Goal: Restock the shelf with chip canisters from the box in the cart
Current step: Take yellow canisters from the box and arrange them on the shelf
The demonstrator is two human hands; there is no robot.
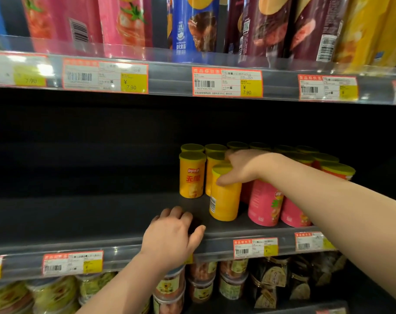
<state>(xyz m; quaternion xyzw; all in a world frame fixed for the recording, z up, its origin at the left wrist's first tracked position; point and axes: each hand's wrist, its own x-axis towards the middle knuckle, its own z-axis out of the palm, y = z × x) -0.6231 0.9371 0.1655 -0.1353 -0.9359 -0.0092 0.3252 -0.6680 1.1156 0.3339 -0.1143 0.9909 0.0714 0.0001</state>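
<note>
Yellow canister point(224, 196) stands near the front edge of the shelf point(79, 211), the right hand point(240, 168) gripping its lid end, likely aligning it with the stocked row point(192, 175). The left hand point(172, 236), loosely curled and empty, braces on that edge.

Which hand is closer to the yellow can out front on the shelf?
Right. The right hand holds the yellow can near its lid; the left hand rests on the shelf edge, apart from it, lower left.
</note>
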